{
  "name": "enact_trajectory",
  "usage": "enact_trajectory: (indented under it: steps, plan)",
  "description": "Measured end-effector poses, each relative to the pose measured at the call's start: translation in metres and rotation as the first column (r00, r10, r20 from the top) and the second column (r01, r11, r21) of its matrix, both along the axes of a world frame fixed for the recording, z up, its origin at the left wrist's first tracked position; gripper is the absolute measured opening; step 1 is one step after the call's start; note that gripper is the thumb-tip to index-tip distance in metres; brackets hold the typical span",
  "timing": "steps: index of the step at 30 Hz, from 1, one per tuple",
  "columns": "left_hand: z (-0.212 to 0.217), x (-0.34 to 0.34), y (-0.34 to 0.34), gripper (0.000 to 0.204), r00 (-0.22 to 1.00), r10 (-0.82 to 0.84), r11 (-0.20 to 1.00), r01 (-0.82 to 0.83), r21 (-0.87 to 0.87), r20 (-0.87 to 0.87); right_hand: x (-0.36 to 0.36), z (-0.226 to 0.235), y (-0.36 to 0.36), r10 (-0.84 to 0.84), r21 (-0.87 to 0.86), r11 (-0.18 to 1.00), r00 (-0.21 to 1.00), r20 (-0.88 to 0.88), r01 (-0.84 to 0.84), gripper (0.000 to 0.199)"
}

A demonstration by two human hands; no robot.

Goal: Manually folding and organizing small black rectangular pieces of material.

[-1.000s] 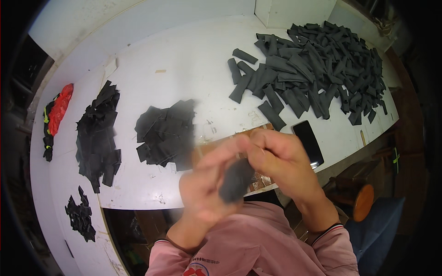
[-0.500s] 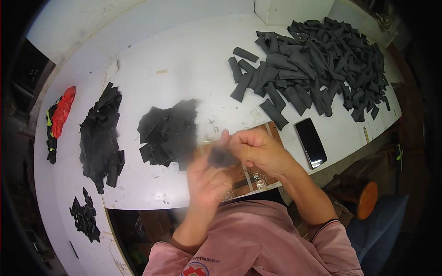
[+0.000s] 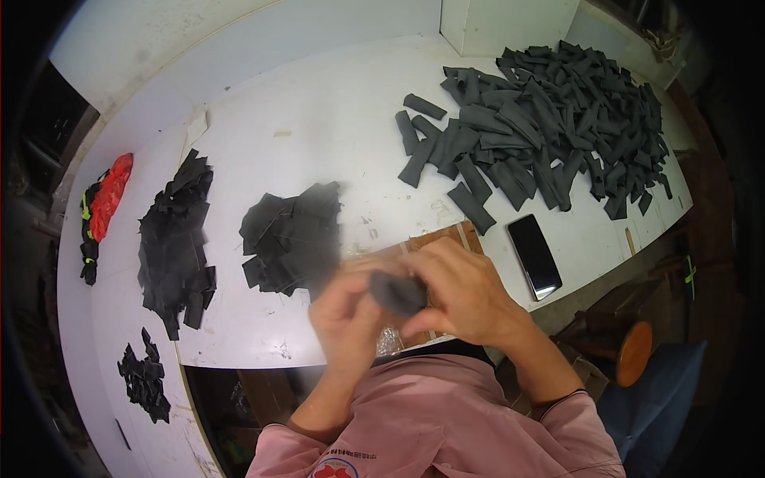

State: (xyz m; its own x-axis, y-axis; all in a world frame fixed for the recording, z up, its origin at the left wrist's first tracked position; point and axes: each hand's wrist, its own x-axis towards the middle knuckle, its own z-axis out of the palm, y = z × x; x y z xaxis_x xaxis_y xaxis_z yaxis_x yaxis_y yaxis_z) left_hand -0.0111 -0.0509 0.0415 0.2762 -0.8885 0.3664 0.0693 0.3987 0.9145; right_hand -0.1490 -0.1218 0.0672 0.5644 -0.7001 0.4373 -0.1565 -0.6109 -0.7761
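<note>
Between my two hands, close to the table's near edge, is a dark grey fabric tube with its rounded end toward me. My left hand curls around its left side, somewhat smeared by motion. On the other side my right hand grips it, thumb below and fingers over the top. Just left of my hands lies a pile of flat black fabric pieces. A large heap of similar dark grey fabric tubes covers the table's far right.
A second stack of black fabric pieces and a small pile of black scraps lie farther left, near a red plastic bag. A black phone rests to the right. Under my hands is a brown taped cardboard piece.
My hands have closed in around the fabric tube, which now shows a rounded end toward me. My left fingers have gone from spread to curled. The piles stay as they were.
</note>
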Motion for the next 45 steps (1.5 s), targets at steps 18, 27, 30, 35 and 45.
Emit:
enact_trajectory:
  steps: [18, 27, 30, 35, 45]
  plan:
    - [0.007, -0.007, -0.018, 0.012, 0.964, -0.149, 0.958, 0.086, 0.273, 0.221, -0.007, -0.086, 0.003, 0.027, -0.063, 0.997, 0.992, -0.127, -0.035, 0.010]
    - [0.008, -0.009, -0.009, 0.008, 0.976, -0.097, 0.995, 0.091, -0.041, -0.194, -0.008, -0.047, -0.006, 0.048, -0.102, 0.992, 0.963, -0.265, -0.078, 0.014]
    - [0.006, 0.003, -0.008, 0.010, 0.893, -0.095, 0.992, 0.047, -0.117, -0.441, -0.006, -0.024, -0.005, 0.101, -0.152, 0.974, 0.924, -0.368, -0.167, 0.015]
    - [0.014, 0.017, -0.015, 0.023, 0.987, -0.043, 0.999, 0.046, 0.016, -0.152, -0.003, -0.025, -0.003, 0.046, -0.222, 0.965, 0.922, -0.385, -0.141, 0.014]
    - [0.005, 0.005, -0.007, 0.018, 0.967, 0.098, 0.994, -0.085, 0.065, -0.235, 0.000, -0.044, -0.002, 0.080, -0.150, 0.979, 0.942, -0.326, -0.135, 0.017]
